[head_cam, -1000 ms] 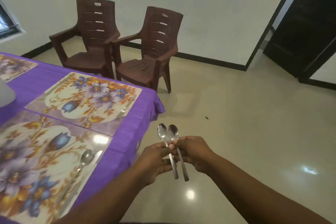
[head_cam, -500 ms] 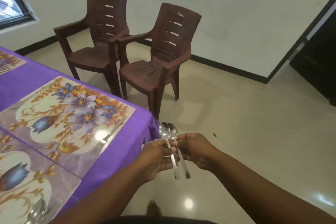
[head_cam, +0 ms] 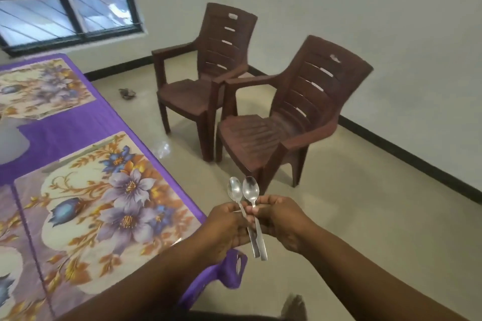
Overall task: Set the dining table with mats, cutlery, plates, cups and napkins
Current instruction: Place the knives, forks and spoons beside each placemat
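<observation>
Cutlery step. Left hand [head_cam: 229, 224] and right hand [head_cam: 280, 221] together pinch two spoons [head_cam: 246, 206] by the handles, bowls up, held in the air off the table's [head_cam: 86, 125] right edge. Next, likely: separate one spoon and lay it on the nearest floral mat [head_cam: 104, 200].

Both forearms were bare from the lower frame edge to the wrists, with no sleeve, watch, bracelet or ring showing on either. The left hand [head_cam: 229, 227] and right hand [head_cam: 280, 221] wore no gloves, and the fingers [head_cam: 263, 202] were bare as well, their nails short and plain. At the bottom edge a strip of dark clothing [head_cam: 229, 316] showed between the arms, and beside it a foot [head_cam: 293, 309], blurred, so whether it wore anything could not be told.
</observation>
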